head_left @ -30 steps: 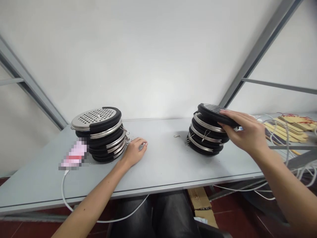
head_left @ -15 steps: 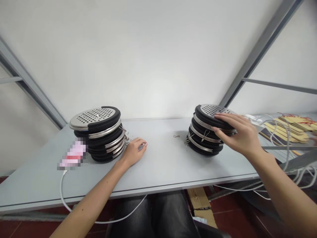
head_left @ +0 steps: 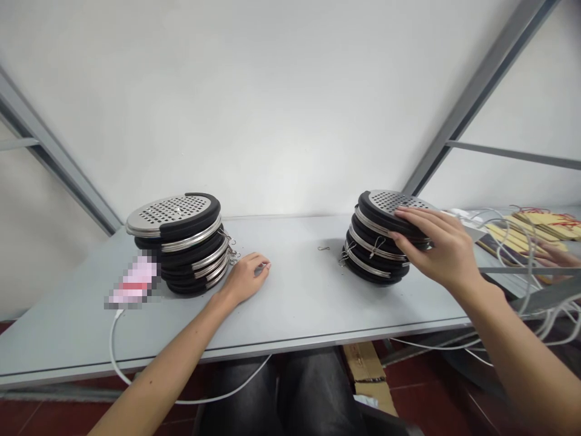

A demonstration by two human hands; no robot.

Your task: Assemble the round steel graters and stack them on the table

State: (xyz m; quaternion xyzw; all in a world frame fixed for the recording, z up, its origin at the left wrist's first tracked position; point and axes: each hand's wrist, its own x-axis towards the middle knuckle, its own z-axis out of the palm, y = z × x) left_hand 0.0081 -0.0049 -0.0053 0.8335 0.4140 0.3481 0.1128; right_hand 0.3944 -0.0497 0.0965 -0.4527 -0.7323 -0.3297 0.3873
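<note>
My right hand (head_left: pixel 438 245) rests on the right stack (head_left: pixel 379 251) of round black-rimmed metal discs, its fingers on the perforated top and its thumb against the side. My left hand (head_left: pixel 247 275) lies on the grey table (head_left: pixel 295 303), fingers curled, with its thumb near the index finger; whether something is between them is too small to tell. Just left of it stands another stack (head_left: pixel 190 248) of similar discs, with metal hooks (head_left: pixel 232 247) hanging from its right side. A small metal hook (head_left: pixel 323 248) lies between the stacks. More hooks (head_left: pixel 376 247) hang on the right stack.
A pixelated pink object (head_left: pixel 135 281) with a white cable (head_left: pixel 112 339) is beside the left stack. At the right are yellow pieces (head_left: pixel 540 224) with red strings, white cables (head_left: pixel 529 266) and another person's hand (head_left: pixel 556 254). Grey metal frame bars (head_left: pixel 481 91) slope at both sides.
Another person's hand has appeared by the yellow pieces at the far right. Both of my hands have stayed almost where they were.
</note>
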